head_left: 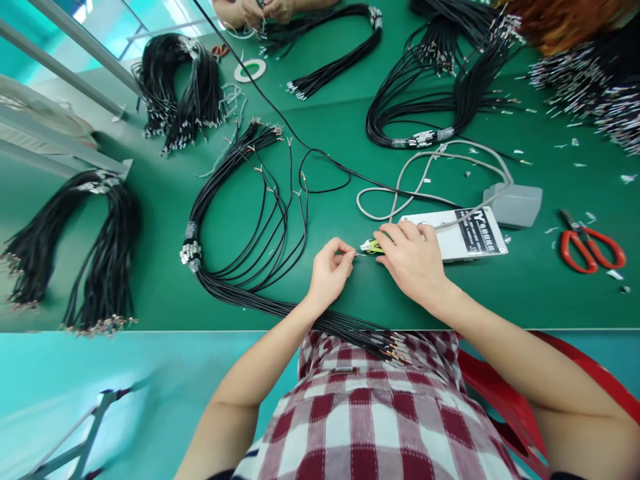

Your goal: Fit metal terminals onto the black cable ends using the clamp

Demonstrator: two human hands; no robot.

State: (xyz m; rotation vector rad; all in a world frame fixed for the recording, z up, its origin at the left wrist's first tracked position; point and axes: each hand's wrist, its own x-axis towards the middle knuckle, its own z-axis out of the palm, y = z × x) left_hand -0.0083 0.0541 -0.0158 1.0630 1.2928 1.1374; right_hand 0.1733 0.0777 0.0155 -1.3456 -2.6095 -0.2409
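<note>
My left hand (333, 268) is closed in a pinch on the end of a black cable, and thin bare wire shows past its fingertips. Just to the right, my right hand (411, 257) curls its fingers around a small yellow-green tool with a white tip (371, 247), which faces the wire end. Behind that hand lies a white box-shaped device with a dark label (477, 233), partly covered by the hand. A bundle of black cables (220, 285), bound with silvery tape, loops to the left; its lower ends hang over the table edge toward my lap.
Red-handled cutters (590, 243) lie at right, near a grey block (513, 205) and a looped grey cord (400, 190). More black cable bundles (113, 220) lie left and at the back. Across the table are another person's hands (265, 10). A tape roll (250, 71) lies nearby.
</note>
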